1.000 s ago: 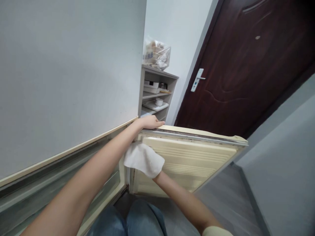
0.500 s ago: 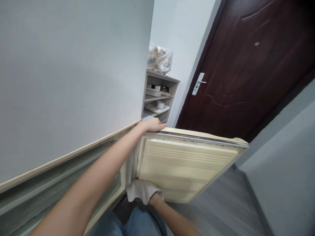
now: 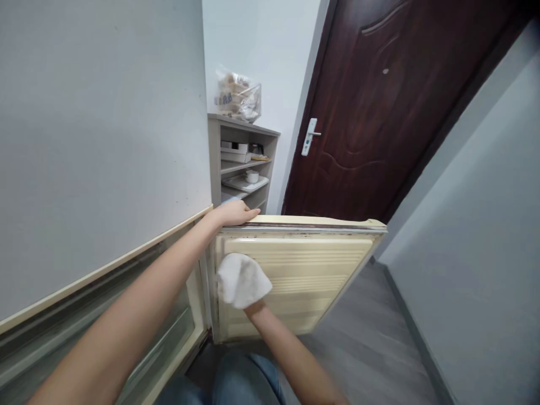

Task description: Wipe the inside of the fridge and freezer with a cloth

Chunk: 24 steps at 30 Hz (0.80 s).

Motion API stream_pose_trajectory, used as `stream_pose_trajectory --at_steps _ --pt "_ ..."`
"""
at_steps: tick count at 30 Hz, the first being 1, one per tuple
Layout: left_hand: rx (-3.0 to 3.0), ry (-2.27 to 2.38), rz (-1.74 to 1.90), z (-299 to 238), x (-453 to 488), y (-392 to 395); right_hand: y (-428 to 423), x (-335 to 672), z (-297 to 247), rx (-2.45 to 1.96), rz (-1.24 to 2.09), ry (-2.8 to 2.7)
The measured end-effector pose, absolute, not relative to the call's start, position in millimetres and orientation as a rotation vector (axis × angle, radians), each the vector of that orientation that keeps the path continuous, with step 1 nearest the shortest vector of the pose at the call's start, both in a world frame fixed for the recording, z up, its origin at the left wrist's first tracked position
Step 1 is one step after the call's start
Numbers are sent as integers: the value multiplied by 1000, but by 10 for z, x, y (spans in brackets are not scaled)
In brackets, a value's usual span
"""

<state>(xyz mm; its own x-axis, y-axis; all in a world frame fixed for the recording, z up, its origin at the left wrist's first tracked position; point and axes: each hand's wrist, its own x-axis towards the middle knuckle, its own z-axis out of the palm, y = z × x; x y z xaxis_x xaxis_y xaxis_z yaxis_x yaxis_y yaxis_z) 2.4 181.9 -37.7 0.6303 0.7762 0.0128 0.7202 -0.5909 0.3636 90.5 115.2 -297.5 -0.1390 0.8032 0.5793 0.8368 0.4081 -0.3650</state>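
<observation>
A cream-coloured fridge door [image 3: 312,261] stands swung out from its cabinet, its ribbed inner face towards me. My left hand [image 3: 237,212] lies closed over the door's top edge near the hinge side, the fingertips hidden behind it. My right hand [image 3: 253,307] holds a white cloth [image 3: 242,280] against the inner panel at its upper left. The cloth drapes over the fingers, so only the wrist and a bit of the hand show. To the left, the fridge compartment [image 3: 179,332] is exposed, with a clear drawer or shelf front inside.
A grey-white panel [image 3: 101,112] rises above the compartment. Behind the door stands a grey shelf unit [image 3: 215,160] with a white cup [image 3: 252,176] and a plastic bag [image 3: 238,98] on top. A dark red door [image 3: 363,124] and grey floor [image 3: 358,315] lie to the right.
My right hand and the cloth have moved up the inner panel from its lower hinge-side corner. My left hand keeps its hold on the top edge. The view has shifted to the right.
</observation>
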Motion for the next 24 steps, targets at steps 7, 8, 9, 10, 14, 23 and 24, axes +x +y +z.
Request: stream_pose_trajectory --at_steps 7,8,9,10,14,23,24 --pt "2546 1178 267 -386 25 1818 957 1997 -3247 -1453 -681 -1410" --pt "2546 1175 269 -389 24 1824 951 2154 -3259 -1488 -653 -1355" --pt "2545 1172 268 -392 24 1831 949 2304 -3256 -1521 -606 -1274" --pt "2544 1172 267 -396 24 1839 951 2446 -3234 -1545 -553 -1165" --pt "2549 1174 265 -404 28 1866 982 2901 -2991 -1537 -406 -783" --pt "2532 1209 269 -403 36 1871 1113 2114 -2803 -1466 -375 -806" --pt "2533 1212 271 -403 37 1868 1120 1872 -2825 -1464 -369 -861"
